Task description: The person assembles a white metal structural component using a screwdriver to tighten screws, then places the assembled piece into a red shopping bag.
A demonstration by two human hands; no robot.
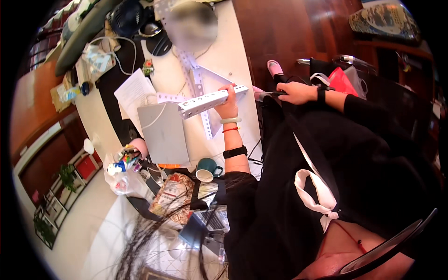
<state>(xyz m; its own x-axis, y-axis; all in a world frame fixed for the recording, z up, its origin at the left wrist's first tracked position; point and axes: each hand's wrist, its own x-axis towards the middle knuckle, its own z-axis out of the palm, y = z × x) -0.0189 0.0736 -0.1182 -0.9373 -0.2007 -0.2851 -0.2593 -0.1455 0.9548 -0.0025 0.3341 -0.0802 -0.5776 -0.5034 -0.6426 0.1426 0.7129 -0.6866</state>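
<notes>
My left hand (227,103) is closed around a white perforated metal angle bar (200,103), which it holds tilted above the table. My right hand (296,93) grips a screwdriver (280,93) by its dark handle, and the thin shaft points left toward the bar's right end. Whether the tip touches the bar I cannot tell. Behind the held bar, more white perforated bars (198,79) joined into a frame stand on the table, partly covered by my left hand and the bar. A small screw or nut (230,73) seems to lie on the tabletop.
Left of the bars lie a grey flat panel (163,135) and papers (135,93) on the white table (242,60). A green mug (208,168) stands nearer me, beside a patterned pouch (174,198). Cables and a dark fan (127,17) sit at the far left. A red bag (343,81) is at right.
</notes>
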